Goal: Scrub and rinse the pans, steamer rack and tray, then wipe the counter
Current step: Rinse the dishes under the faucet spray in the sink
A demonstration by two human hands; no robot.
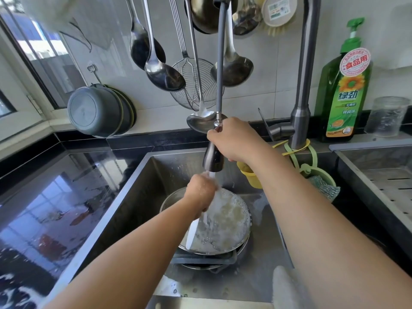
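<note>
Our right hand (pixel 231 139) grips the dark pull-out spray head (pixel 213 158), while our left hand (pixel 200 192) holds the round, soapy steel pan (pixel 225 224) under its stream in the steel sink (pixel 133 197).

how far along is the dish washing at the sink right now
Mid-job. In hand: the right hand grips the pull-out spray head, running water over the left hand and a sudsy round pan tilted in the sink. Left: more metal pieces stacked beneath it, and the wet, foam-flecked counter. Nothing visibly finished.
</note>
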